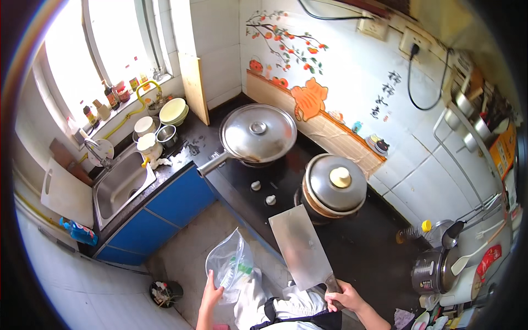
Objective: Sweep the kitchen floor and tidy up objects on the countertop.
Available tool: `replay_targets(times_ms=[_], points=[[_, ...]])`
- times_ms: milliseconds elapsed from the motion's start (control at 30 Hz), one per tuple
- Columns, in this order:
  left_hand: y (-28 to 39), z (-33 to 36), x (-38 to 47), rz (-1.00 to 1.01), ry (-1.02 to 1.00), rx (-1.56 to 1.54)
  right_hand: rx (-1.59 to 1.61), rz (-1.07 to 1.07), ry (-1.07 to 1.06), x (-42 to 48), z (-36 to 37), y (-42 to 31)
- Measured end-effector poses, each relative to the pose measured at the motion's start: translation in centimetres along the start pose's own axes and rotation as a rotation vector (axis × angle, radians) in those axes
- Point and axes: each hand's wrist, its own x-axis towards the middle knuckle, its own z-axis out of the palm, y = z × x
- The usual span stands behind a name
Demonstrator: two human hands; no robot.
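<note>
My left hand (212, 292) grips a clear plastic zip bag (229, 264) by its edge; the bag's mouth gapes and a green patch shows on its side. In my right hand (345, 296) is the handle of a cleaver (301, 247), its broad blade tilted up and to the left over the front edge of the black counter (363, 255). Just beyond the blade stands a pot with a metal lid and pale knob (335, 181). Farther back, a lidded wok (258, 134) with a long handle sits on the stove.
At the left are a steel sink (123, 185), a white cutting board (68, 194) and a blue soap bottle (78, 232). Bowls (173, 111) and a wooden board (194, 88) stand near the corner. A rice cooker (433, 270) is at the right; a waste bin (166, 293) stands on the floor.
</note>
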Motion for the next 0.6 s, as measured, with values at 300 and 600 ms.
replay_targets(times_ms=[300, 600], points=[[-3.8, -10.4, 6.4, 0.113, 0.13, 0.128, -0.765, -0.01, 0.135, 11.8, 11.0, -6.0], [-5.8, -16.3, 6.8, 0.039, 0.411, 0.015, -1.145, -0.298, -0.064, 29.0, 18.5, -1.2]])
